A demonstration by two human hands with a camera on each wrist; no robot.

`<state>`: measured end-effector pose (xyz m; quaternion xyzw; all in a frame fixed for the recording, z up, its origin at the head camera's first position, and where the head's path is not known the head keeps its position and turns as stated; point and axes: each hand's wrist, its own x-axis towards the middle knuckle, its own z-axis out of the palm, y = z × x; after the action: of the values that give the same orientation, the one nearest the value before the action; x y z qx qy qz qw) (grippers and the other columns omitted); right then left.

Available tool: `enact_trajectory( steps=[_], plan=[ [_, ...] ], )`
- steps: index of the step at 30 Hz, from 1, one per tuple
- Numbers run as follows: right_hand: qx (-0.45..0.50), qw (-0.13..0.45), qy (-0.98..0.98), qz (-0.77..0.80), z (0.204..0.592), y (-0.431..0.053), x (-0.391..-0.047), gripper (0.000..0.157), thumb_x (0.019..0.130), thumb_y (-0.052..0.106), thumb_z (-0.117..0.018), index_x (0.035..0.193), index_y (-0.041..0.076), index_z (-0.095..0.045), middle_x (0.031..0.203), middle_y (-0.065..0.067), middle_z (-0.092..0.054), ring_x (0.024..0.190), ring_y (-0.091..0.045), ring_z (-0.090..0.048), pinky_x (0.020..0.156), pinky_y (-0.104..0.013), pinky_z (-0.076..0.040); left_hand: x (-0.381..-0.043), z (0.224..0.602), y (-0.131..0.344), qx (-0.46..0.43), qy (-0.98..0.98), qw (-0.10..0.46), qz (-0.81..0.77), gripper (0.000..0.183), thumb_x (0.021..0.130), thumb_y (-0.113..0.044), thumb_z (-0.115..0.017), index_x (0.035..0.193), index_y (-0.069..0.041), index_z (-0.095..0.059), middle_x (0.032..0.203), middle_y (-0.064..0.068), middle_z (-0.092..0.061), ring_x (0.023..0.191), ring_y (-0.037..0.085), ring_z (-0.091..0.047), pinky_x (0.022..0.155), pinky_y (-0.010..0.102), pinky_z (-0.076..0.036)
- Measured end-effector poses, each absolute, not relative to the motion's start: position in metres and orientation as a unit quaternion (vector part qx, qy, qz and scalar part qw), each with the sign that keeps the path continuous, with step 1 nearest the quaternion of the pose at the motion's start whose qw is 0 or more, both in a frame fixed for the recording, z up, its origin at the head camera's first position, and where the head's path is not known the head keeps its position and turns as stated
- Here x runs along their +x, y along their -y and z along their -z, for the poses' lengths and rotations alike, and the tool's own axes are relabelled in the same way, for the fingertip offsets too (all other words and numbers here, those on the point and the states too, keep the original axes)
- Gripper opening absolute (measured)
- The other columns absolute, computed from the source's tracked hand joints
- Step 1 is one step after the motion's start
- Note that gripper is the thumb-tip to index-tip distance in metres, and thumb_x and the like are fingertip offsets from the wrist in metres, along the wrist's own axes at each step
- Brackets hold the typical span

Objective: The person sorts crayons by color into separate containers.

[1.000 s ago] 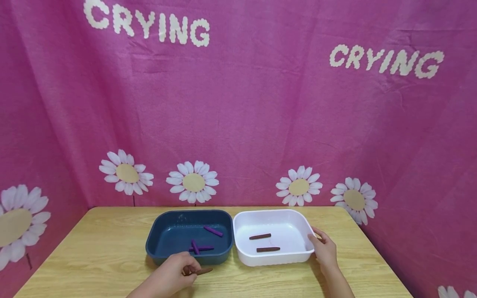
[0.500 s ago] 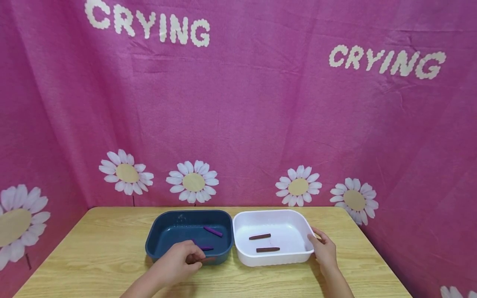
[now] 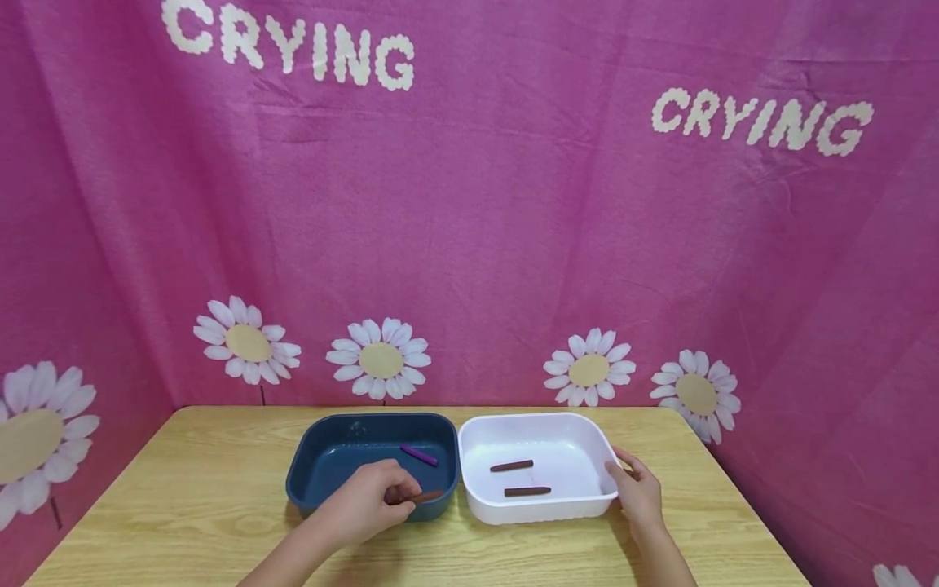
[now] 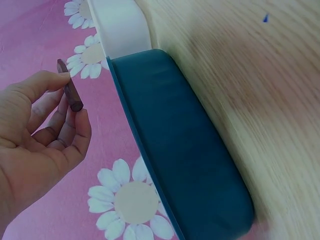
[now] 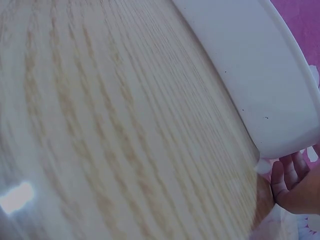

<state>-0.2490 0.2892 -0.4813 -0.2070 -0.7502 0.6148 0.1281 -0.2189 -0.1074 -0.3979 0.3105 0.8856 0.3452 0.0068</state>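
Observation:
My left hand [image 3: 370,499] pinches a brown crayon [image 3: 427,496] between thumb and fingers, over the near rim of the dark blue tray [image 3: 345,447]. The left wrist view shows this crayon [image 4: 73,94] from the side, held clear of the tray's outer wall. One purple crayon [image 3: 419,455] lies in the blue tray; my hand covers the part where others lay. At the right, my right hand [image 3: 640,493] grips the side of the white tray [image 3: 543,512], thumb at the rim and fingers outside. Two brown crayons, one farther back [image 3: 511,465] and one nearer [image 3: 527,492], lie in it.
Both trays stand side by side, touching or nearly so, on a wooden table [image 3: 213,489]. A pink curtain [image 3: 469,244] with daisies and lettering hangs behind the table. A small blue mark [image 4: 265,18] shows on the tabletop in the left wrist view.
My left hand has lifted the brown crayon from near the table in front of the blue tray, moving up and right over its rim. The right hand and both trays have stayed put.

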Motion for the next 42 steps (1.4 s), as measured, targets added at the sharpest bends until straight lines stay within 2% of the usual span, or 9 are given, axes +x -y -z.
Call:
enact_trajectory(
  steps=[6,9,16,23,31,36,42],
  plan=[
    [-0.204,0.130,0.753,-0.613,0.482,-0.289,-0.248,0.047,0.091,0.022,-0.056,0.133,0.004,-0.048,0.101,-0.008,-0.061,0.073,-0.008,-0.056,0.054,-0.022,-0.047,-0.223,0.396,0.100,0.318,-0.884,0.007,-0.342,0.007,0.082,-0.010,-0.069,0.088,-0.008,-0.070,0.079,-0.005,-0.056,0.068,0.002,-0.048,0.059,0.017,-0.044],
    [-0.210,0.130,0.750,-0.614,0.483,-0.290,-0.250,0.046,0.090,0.021,-0.057,0.133,0.006,-0.050,0.094,-0.002,-0.060,0.072,-0.008,-0.057,0.053,-0.022,-0.047,-0.226,0.395,0.096,0.323,-0.884,0.007,-0.338,0.006,0.082,-0.009,-0.068,0.088,-0.007,-0.071,0.080,-0.005,-0.058,0.069,0.001,-0.049,0.060,0.017,-0.045],
    [-0.205,0.135,0.754,-0.609,0.481,-0.290,-0.249,0.047,0.090,0.022,-0.057,0.133,0.005,-0.049,0.102,-0.010,-0.060,0.073,-0.009,-0.056,0.053,-0.022,-0.047,-0.232,0.392,0.088,0.319,-0.886,0.003,-0.337,0.006,0.081,-0.008,-0.068,0.087,-0.008,-0.071,0.080,-0.006,-0.059,0.071,0.003,-0.051,0.062,0.017,-0.046],
    [-0.208,0.137,0.755,-0.606,0.481,-0.290,-0.248,0.045,0.091,0.020,-0.055,0.133,0.004,-0.049,0.102,-0.010,-0.061,0.072,-0.009,-0.056,0.053,-0.022,-0.047,-0.238,0.395,0.075,0.311,-0.883,0.018,-0.350,0.008,0.082,-0.009,-0.069,0.090,-0.009,-0.071,0.078,-0.006,-0.056,0.071,0.007,-0.048,0.060,0.018,-0.043],
    [-0.209,0.135,0.756,-0.606,0.482,-0.289,-0.246,0.046,0.091,0.021,-0.055,0.133,0.004,-0.049,0.112,-0.020,-0.057,0.074,-0.009,-0.056,0.054,-0.023,-0.048,-0.242,0.398,0.056,0.330,-0.874,0.015,-0.357,0.006,0.083,-0.008,-0.068,0.088,-0.007,-0.071,0.077,-0.004,-0.057,0.070,0.002,-0.050,0.061,0.017,-0.045],
    [-0.212,0.136,0.754,-0.607,0.482,-0.288,-0.242,0.045,0.091,0.021,-0.055,0.133,0.004,-0.049,0.113,-0.020,-0.057,0.073,-0.008,-0.057,0.054,-0.022,-0.048,-0.245,0.401,0.045,0.337,-0.873,0.016,-0.353,0.006,0.083,-0.008,-0.068,0.088,-0.007,-0.071,0.078,-0.003,-0.059,0.070,0.002,-0.051,0.062,0.017,-0.046],
    [-0.212,0.133,0.755,-0.606,0.482,-0.288,-0.238,0.045,0.092,0.022,-0.055,0.133,0.005,-0.048,0.112,-0.019,-0.057,0.073,-0.008,-0.056,0.055,-0.022,-0.048,-0.248,0.401,0.030,0.350,-0.871,0.016,-0.344,0.009,0.080,-0.007,-0.068,0.088,-0.005,-0.072,0.077,-0.001,-0.063,0.073,0.007,-0.055,0.063,0.016,-0.047]
  ],
)
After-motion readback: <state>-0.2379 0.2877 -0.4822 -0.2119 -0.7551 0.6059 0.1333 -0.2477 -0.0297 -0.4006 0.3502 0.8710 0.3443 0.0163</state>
